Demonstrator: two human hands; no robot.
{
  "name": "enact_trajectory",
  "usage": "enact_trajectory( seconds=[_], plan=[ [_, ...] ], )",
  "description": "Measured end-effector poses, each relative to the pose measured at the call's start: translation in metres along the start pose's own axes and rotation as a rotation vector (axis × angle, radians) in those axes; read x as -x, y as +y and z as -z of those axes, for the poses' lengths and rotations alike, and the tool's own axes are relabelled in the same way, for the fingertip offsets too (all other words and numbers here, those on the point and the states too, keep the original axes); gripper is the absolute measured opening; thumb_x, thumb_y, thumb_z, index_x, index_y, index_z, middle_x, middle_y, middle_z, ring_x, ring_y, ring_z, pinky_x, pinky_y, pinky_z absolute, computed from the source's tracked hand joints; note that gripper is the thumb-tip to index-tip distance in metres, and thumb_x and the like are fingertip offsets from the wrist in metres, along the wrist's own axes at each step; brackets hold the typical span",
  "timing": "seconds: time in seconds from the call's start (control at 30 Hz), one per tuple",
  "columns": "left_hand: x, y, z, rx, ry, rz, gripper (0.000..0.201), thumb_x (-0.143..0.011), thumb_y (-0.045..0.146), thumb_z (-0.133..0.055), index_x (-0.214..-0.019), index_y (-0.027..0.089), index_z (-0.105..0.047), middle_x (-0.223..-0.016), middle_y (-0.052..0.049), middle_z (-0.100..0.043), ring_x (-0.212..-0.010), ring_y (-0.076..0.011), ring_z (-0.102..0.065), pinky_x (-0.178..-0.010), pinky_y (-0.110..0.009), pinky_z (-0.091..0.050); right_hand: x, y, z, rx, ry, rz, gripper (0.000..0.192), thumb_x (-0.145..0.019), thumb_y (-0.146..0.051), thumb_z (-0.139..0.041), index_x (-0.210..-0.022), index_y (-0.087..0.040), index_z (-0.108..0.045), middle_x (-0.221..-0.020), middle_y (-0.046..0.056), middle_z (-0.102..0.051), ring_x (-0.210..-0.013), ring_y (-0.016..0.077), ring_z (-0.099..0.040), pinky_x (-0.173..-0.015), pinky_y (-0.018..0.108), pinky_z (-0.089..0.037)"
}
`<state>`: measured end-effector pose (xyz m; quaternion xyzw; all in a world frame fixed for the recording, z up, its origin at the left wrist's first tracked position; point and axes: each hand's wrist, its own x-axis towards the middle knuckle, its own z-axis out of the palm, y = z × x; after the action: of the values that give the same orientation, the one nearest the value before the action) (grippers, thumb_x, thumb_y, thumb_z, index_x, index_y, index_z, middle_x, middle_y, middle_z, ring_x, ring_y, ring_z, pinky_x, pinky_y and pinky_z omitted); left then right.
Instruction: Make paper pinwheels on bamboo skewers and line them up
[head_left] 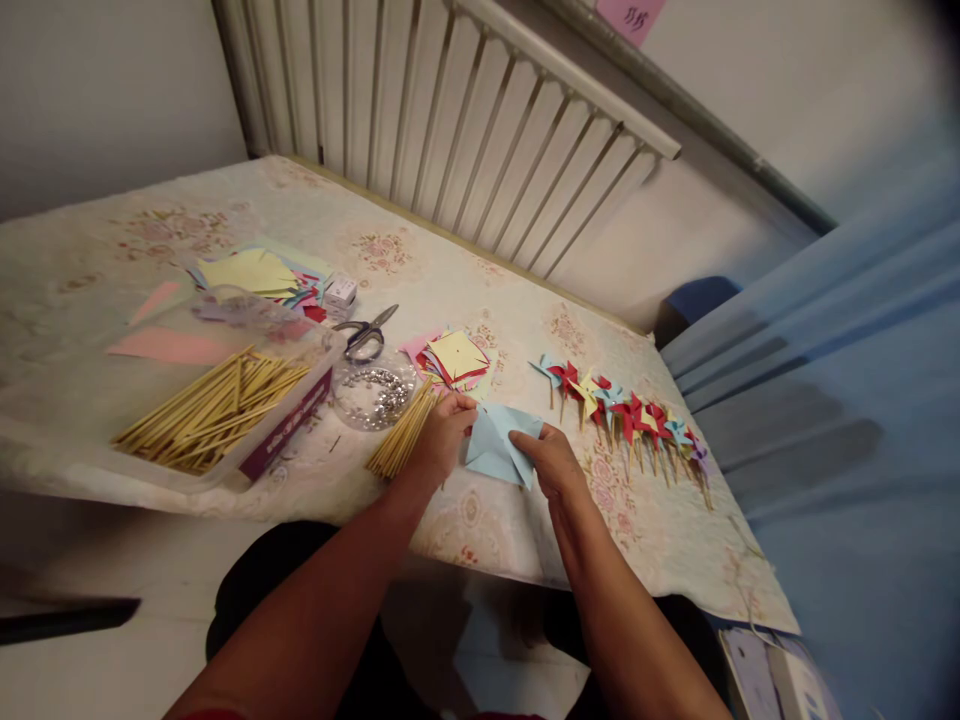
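Observation:
A light blue paper square (491,447) with slits cut into it is held up between my hands, above the front part of the table. My left hand (448,425) is closed, pinching its upper left side near the corner. On the right side, my right hand (551,455) grips the paper with the thumb lying on its face. Close beside my left hand lies a bundle of thin wooden sticks (397,440). Just beyond the blue paper is a pile of cut coloured paper squares (459,358), a yellow one on top.
At left stands a clear plastic box (225,480) of wooden sticks. A dish of small shiny pieces (379,395), scissors (365,335), a small white box (341,293) and more coloured paper (251,272) lie near it. Finished pinwheels (637,415) line the right side, near a blue curtain (840,400).

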<state>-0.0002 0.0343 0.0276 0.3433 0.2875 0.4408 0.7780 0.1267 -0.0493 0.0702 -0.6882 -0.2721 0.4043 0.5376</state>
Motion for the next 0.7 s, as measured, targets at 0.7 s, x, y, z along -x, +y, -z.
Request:
enact_trajectory(
  seconds=[0.7],
  plan=[
    [0.0031, 0.0022, 0.0035, -0.102, 0.000, -0.010, 0.017, -0.065, 0.029, -0.066, -0.067, 0.017, -0.054, -0.054, 0.005, -0.047, -0.050, -0.0090, -0.043, -0.051, -0.023, -0.032, -0.0001, 0.0069, -0.0005, -0.017, -0.044, 0.005, 0.028, -0.055, -0.029, -0.077, -0.079, -0.015, -0.071, -0.072, 0.002, -0.073, -0.061, 0.0162, -0.062, -0.068, 0.030, -0.049]
  ],
)
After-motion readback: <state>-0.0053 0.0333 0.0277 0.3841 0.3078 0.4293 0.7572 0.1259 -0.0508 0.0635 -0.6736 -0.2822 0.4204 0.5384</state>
